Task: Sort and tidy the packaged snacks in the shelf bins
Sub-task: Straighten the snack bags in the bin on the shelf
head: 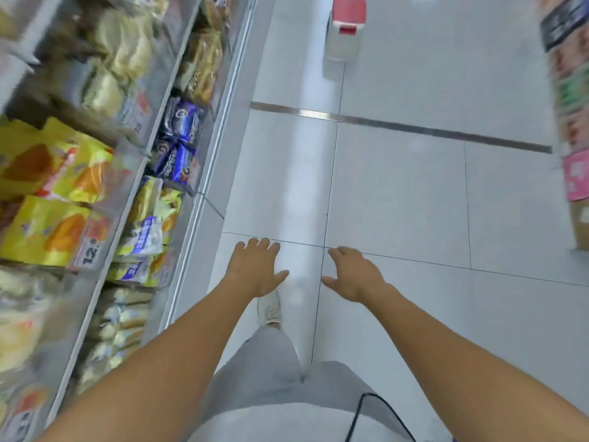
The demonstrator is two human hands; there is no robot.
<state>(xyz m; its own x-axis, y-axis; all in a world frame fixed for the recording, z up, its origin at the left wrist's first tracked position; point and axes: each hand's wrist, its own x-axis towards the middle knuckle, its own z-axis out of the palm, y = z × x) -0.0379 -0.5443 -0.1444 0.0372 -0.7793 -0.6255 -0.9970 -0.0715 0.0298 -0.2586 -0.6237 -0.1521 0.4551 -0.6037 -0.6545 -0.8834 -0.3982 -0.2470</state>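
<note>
Nothing is held: left hand (256, 267) and right hand (353, 272) are spread; blue packets (180, 138) could be knocked off by a blind reach.

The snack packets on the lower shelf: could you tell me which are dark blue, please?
The dark blue packets, sitting between tan packs beyond and yellow packets nearer; no other packets there are blue.

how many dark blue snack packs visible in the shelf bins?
2 clear: one dark blue pack at the back of its lower-tier bin, another just in front of it, nearer the person. Motion blur and overlap may hide more beneath. Both hands, left and right, hold nothing.
</note>
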